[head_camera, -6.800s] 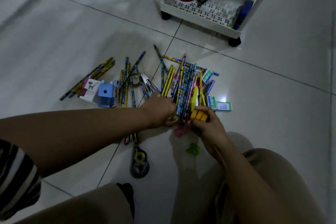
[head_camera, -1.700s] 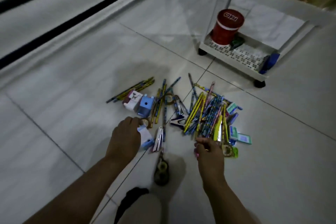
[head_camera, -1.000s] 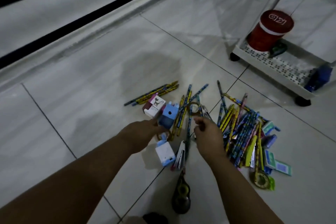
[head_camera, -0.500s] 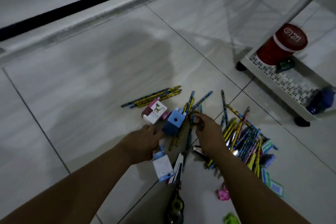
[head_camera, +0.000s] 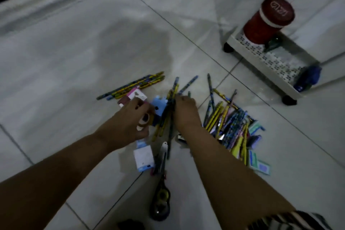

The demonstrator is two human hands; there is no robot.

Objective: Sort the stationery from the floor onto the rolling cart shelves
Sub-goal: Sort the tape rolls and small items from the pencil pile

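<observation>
1. We look down from a head-worn camera at a pale tiled floor in dim light, with both bare forearms reaching forward.
2. Our left hand has its fingers curled round small rolls of tape, held just above the floor.
3. Our right hand reaches down onto a small cluster of pencils; its fingers bend toward them, but we cannot tell whether they pinch the pencils or only touch them.
4. A blue box-shaped sharpener sits between the two hands, touching the cluster.
5. A pink and white box lies just beyond the left hand, beside a separate bundle of pencils lying farther left.
6. A large heap of pencils fans out to the right of the right arm, with green boxes at its near edge.
7. Nearer us lie a white and blue box, a stapler beside it, and a dark tape dispenser closest to us.
8. The white rolling cart stands at upper right, well apart from the heap; its bottom shelf holds a red canister and a blue object at the opposite end.
9. A striped sleeve shows at bottom right.
</observation>
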